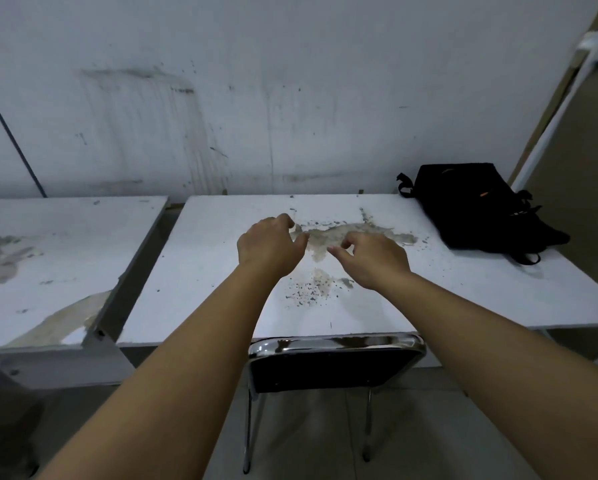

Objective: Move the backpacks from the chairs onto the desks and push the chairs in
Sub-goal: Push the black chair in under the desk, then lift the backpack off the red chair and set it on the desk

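Observation:
A black backpack [477, 207] lies on the far right part of a worn white desk [221, 271], close to the wall. A chair [335, 365] with a chrome frame and black backrest stands tucked against the desk's near edge, its seat hidden under the top. Both my arms reach out over the desk. My left hand [271, 244] and my right hand [372, 259] hover above the stained middle of the desktop, fingers loosely curled and apart, holding nothing. Neither hand touches the backpack or the chair.
A second white desk [65, 271] with peeling paint stands to the left, a narrow gap between the two. A scuffed white wall [290, 98] runs right behind both desks. A white metal frame [564, 109] leans at the far right. Grey tiled floor lies below.

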